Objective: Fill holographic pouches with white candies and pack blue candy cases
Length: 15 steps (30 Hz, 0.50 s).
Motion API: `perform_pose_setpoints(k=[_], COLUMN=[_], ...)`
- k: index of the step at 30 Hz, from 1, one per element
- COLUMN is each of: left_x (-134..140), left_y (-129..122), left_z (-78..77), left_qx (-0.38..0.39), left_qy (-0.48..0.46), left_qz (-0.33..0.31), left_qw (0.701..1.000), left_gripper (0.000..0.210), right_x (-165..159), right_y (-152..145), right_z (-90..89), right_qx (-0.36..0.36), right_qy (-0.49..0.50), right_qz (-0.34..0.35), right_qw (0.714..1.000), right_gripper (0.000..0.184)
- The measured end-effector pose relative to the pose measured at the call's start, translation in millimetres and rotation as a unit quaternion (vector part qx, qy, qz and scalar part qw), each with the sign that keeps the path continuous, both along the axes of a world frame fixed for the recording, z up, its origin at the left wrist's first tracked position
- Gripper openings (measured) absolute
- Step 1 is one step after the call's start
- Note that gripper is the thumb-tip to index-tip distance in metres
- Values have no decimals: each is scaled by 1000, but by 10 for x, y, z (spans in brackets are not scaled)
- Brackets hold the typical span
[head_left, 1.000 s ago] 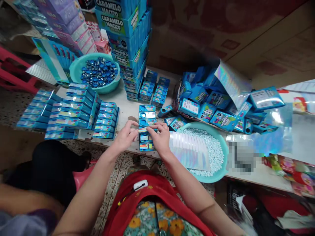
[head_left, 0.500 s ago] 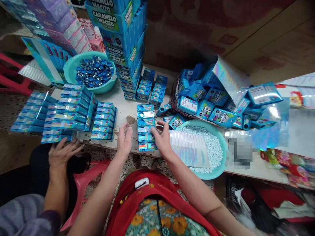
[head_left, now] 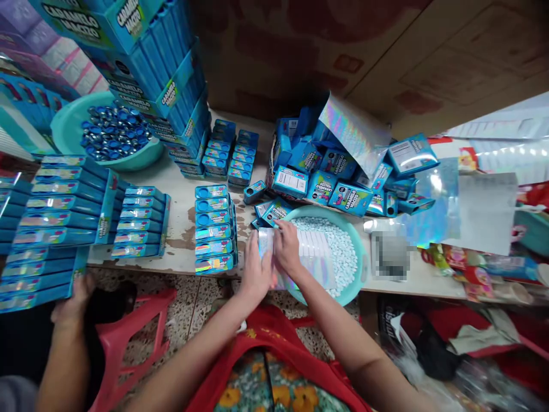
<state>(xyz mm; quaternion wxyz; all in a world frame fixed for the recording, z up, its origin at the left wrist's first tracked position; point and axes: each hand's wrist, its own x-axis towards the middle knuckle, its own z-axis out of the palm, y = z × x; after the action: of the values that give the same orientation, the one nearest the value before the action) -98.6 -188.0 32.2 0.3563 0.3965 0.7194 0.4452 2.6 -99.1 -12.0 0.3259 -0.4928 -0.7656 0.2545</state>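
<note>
My left hand (head_left: 254,272) is closed at the left edge of a shiny iridescent sheet of strips (head_left: 315,257), which lies partly over a turquoise basin (head_left: 363,260) of small white candies (head_left: 343,252). Against that same edge, my right hand (head_left: 287,245) pinches near the top of the end strip. My fingers hide part of the strip. Left of my hands stands a row of small blue boxes (head_left: 214,232) with round openings in the upper ones and shiny strips across the lower ones.
Loose blue boxes (head_left: 321,186) heap behind the basin. A tall stack of blue display cartons (head_left: 146,74) and a basin of blue-and-silver pieces (head_left: 156,151) stand back left. At far left, a co-worker's hand (head_left: 75,294) touches grouped boxes (head_left: 64,203). A pink stool (head_left: 128,337) is below.
My view has swung right. Both hands have left the row of blue boxes and moved right onto the iridescent sheet. The co-worker's hand is now against the front group of boxes.
</note>
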Motion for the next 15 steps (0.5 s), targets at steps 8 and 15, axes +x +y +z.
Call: perform_pose_setpoints(k=[8, 15], left_x=[0, 49], left_y=[253, 275], left_z=[-769, -751], left_qx=[-90, -68], left_qy=[-72, -146], left_qz=[29, 99], left_qw=[993, 982], left_gripper=[27, 28], right_x=[-22, 38], right_y=[-20, -119], right_z=[-168, -189], right_qx=[49, 60], right_qy=[-161, -104], right_qz=[110, 129], right_qw=[980, 984], right_gripper=[32, 27])
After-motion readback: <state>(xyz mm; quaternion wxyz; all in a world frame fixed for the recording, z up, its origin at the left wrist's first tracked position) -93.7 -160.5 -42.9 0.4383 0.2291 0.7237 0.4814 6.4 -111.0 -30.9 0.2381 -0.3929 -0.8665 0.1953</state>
